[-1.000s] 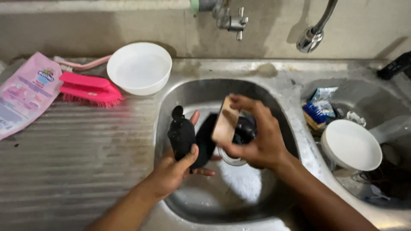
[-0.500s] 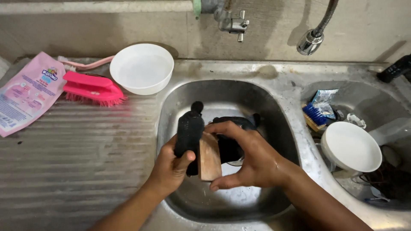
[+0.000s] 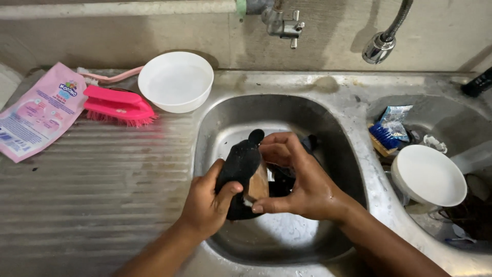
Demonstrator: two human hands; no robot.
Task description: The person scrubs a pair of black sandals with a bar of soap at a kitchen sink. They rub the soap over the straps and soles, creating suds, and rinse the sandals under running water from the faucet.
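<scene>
Far left on the ribbed steel drainboard (image 3: 92, 205): a pink pouch (image 3: 38, 110) lying flat, a pink scrub brush (image 3: 119, 105) just beside it, then a white bowl (image 3: 176, 81) upright near the sink's rim. Over the middle basin (image 3: 328, 118), the left hand (image 3: 205, 205) is clenched around a black cloth item (image 3: 241, 164), thumb wrapped over its front, holding it above the basin floor. The right hand (image 3: 302, 179) grasps a tan bar of soap (image 3: 258, 185), fingers curled over it, pressed against the cloth's side. Judged step: soaping the dark garment by hand, mid-wash, no rinsing visible, tap (image 3: 282, 23) above not running as far as can be told. The next move likely calls for steady pressure with the bar while the left hand keeps the fabric taut, and turning it to reach unsoaped parts. Right: a blue brush (image 3: 383, 138) and a second white bowl (image 3: 429, 175) in the neighbouring basin.
</scene>
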